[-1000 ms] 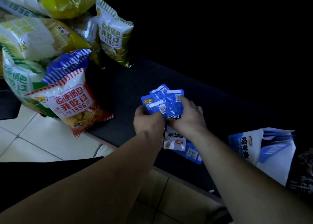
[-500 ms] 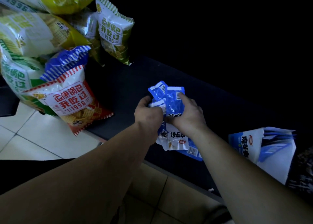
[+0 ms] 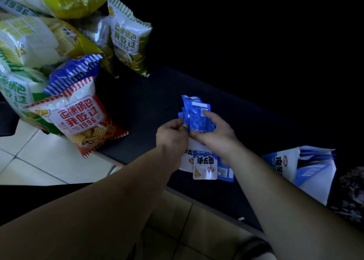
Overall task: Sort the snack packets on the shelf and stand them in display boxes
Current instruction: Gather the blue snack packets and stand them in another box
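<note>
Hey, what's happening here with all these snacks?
A person grips a bunch of small blue packets with the left hand and right hand above a dark shelf. A few more packets lie on the shelf beneath. A blue-and-white box sits to the right, and big snack bags are piled on the left.
</note>
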The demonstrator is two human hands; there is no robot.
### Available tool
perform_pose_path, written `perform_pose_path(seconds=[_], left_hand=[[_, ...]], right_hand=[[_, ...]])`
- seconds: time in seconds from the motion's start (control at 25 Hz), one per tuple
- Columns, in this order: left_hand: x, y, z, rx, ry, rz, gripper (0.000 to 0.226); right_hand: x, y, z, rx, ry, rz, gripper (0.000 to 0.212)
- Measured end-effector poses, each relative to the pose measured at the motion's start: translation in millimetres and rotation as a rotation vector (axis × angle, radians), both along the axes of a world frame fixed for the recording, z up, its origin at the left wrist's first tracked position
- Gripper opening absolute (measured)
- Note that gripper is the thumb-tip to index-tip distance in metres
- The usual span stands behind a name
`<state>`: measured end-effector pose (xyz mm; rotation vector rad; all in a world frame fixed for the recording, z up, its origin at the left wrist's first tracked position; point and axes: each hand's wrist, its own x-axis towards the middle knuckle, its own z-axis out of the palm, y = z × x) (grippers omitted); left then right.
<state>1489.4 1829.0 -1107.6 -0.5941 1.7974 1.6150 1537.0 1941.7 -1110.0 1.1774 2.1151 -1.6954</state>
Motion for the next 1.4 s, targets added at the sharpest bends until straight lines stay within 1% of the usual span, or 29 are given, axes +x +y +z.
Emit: perform_pose_path(seconds=[0.08, 0.12, 0.28, 0.4, 0.48, 0.6, 0.72, 0.8, 0.88, 0.96, 1.08, 1.12, 1.2, 1.28, 1.32, 1.36, 1.4], left_hand=[[1, 2, 5, 0.031, 0.014, -0.063, 0.029], [2, 4, 9, 0.044, 0.026, -0.107, 0.035], [7, 6, 27, 0.058, 0.173, -0.286, 0.048], [7, 1, 39, -0.009, 0.323, -0.362, 0.056], [8, -3, 48, -0.004, 0.392, -0.404, 0.056], [10, -11, 80, 0.028, 0.495, -0.428, 0.049], [14, -23, 109, 0.066, 0.533, -0.435, 0.049], [23, -29, 133, 0.073, 0.547, -0.448, 0.054], [36, -29, 158, 0.061, 0.57, -0.499, 0.058], [51, -28, 183, 0.034, 0.601, -0.547, 0.057], [77, -26, 204, 0.084, 0.63, -0.623, 0.064], [83, -25, 208, 0.088, 0.635, -0.653, 0.066], [94, -26, 212, 0.164, 0.615, -0.735, 0.071], [102, -25, 214, 0.234, 0.57, -0.813, 0.083], [106, -23, 212, 0.236, 0.561, -0.851, 0.086], [110, -17, 212, 0.217, 0.576, -0.855, 0.081], [114, -10, 211, 0.185, 0.605, -0.833, 0.07]], right_hand=[[-1, 1, 8, -0.049, -0.009, -0.053, 0.064], [-2, 1, 11, -0.081, -0.004, -0.097, 0.061], [-5, -1, 27, -0.17, 0.028, -0.188, 0.068], [-1, -3, 49, -0.185, 0.063, -0.218, 0.069], [4, -4, 66, -0.191, 0.083, -0.228, 0.07], [13, -13, 94, -0.245, 0.128, -0.237, 0.075], [23, -25, 121, -0.366, 0.183, -0.279, 0.078], [32, -29, 141, -0.396, 0.222, -0.301, 0.076], [40, -30, 163, -0.376, 0.252, -0.294, 0.076], [49, -33, 186, -0.348, 0.289, -0.273, 0.076], [73, -29, 210, -0.274, 0.337, -0.234, 0.076], [84, -26, 215, -0.238, 0.346, -0.222, 0.075], [113, -16, 217, -0.147, 0.351, -0.185, 0.074], [143, -8, 217, -0.015, 0.34, -0.131, 0.072], [155, -4, 217, 0.045, 0.329, -0.103, 0.069], [163, 2, 217, 0.092, 0.322, -0.085, 0.065], [169, 10, 217, 0.142, 0.318, -0.073, 0.061]])
